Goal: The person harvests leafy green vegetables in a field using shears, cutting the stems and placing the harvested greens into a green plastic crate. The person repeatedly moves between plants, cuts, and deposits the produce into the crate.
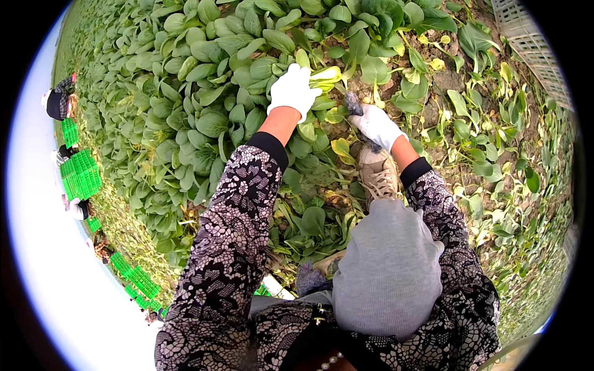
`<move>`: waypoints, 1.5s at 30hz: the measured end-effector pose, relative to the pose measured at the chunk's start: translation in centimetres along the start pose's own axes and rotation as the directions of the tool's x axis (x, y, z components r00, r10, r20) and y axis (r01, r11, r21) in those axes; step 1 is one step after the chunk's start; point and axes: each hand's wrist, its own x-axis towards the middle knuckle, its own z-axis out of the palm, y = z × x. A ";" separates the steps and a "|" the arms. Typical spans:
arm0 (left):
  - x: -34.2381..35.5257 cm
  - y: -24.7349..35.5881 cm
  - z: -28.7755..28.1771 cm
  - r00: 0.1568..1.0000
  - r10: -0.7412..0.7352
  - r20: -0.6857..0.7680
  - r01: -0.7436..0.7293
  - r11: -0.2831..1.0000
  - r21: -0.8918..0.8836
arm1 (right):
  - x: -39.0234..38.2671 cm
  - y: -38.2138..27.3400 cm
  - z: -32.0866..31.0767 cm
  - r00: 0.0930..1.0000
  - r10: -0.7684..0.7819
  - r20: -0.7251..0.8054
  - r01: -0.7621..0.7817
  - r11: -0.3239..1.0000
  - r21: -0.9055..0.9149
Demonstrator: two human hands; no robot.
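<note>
In the head view, we see the left hand in a white glove, at the upper middle of the frame, closed around the lower part of a leafy plant; its pale green stalks come out at the right side of the glove. The right hand, in a white glove with dark grey fingertips, is a little lower and to the right, near these stalks but apart from them. Its fingers are bent inward – we cannot tell if they grasp something. Just below it we find a beige laced shoe, and then a bent leg in grey cloth. Both arms wear black-and-pale patterned sleeves, which enter from the lower edge. Dense green plants fill the upper left and the upper middle, while on the right side we see soil with scattered leaves, some of them yellow. A pale slatted crate stands in the upper right corner. Along the left rim there are bright green crates – and a person above them.
</note>
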 end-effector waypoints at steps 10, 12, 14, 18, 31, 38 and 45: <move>-4.7 -0.7 4.1 0.899 0.285 -0.333 -0.235 0.955 0.182 | -5.4 -0.5 -0.5 0.986 0.129 0.106 -0.140 0.985 0.103; -6.4 -0.3 3.6 0.861 0.257 -0.438 -0.253 0.965 0.070 | -6.6 2.0 0.5 0.975 0.215 -0.063 -0.174 0.904 0.390; -8.4 0.7 2.3 0.833 0.206 -0.514 -0.311 0.942 -0.125 | -7.8 2.4 1.0 0.978 0.175 -0.117 -0.025 0.649 0.760; -12.7 4.5 0.5 0.892 0.012 -0.452 -0.308 0.747 -0.589 | -9.9 -1.2 -0.1 0.991 -0.010 -0.136 0.135 0.237 0.962; -16.7 6.7 3.8 0.938 0.037 -0.346 -0.277 0.681 -0.678 | -12.4 -4.1 0.4 0.990 -0.138 0.035 -0.010 0.174 0.985; -18.1 5.2 3.2 0.943 0.320 -0.092 -0.301 0.702 -0.645 | -10.4 -0.3 -1.2 0.983 -0.043 0.176 -0.106 0.653 0.750; -10.3 5.5 1.3 0.952 0.306 0.000 -0.291 0.905 -0.309 | -3.5 5.4 3.0 0.924 -0.357 -0.139 0.370 0.925 0.084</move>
